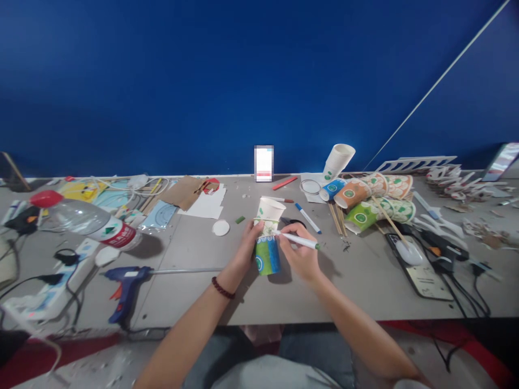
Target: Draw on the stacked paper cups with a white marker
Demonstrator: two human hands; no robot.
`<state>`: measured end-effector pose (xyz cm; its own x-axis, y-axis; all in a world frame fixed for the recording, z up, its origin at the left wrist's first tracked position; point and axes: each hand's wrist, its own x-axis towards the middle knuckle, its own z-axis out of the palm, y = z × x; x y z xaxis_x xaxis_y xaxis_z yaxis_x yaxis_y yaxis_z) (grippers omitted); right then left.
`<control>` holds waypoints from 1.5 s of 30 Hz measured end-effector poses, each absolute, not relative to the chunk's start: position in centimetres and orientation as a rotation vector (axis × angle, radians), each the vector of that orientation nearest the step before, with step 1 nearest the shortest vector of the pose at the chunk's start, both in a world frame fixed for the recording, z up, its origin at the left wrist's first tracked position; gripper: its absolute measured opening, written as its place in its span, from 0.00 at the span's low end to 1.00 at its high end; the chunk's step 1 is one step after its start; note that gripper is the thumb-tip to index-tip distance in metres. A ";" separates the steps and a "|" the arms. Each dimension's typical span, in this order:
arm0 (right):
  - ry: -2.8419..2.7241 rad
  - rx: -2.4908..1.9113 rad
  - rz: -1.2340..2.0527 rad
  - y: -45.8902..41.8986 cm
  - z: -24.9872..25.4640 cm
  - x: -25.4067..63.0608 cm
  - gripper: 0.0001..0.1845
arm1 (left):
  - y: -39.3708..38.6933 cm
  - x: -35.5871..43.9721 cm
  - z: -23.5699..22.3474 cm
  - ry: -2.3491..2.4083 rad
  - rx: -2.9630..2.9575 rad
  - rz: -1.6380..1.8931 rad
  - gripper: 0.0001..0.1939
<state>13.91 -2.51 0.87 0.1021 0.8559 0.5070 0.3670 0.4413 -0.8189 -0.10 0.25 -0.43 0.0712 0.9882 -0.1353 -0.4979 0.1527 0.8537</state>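
My left hand (250,237) is closed round the side of a paper cup (267,256), white at the top with a green and blue lower part, tilted slightly above the table. It looks like cups joined end to end, but the joint is partly behind my fingers. In my right hand (299,254) is a white marker (300,240) with a green end, its tip against the cup's middle. Behind the right hand lies a dark object, mostly covered. A blue-capped marker (308,218) and a white paper disc (221,228) lie near the cup.
Left stand a red-capped bottle (97,221), a power strip (60,281) and a blue glue gun (127,286) with cords. Right are a stack of white cups (339,159), several coloured cups (359,216), a phone (425,275) and a black glue gun (441,246). A blue wall closes off the back.
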 end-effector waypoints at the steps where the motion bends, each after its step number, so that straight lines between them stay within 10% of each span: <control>1: -1.502 -1.132 0.491 -2.5 0.9 13.9 0.01 | 0.2 -0.1 -0.4 0.866 0.733 1.279 0.15; 45: -1.456 -1.124 0.555 -2.5 1.0 13.7 0.02 | 0.2 -0.1 -0.3 0.879 0.752 1.281 0.14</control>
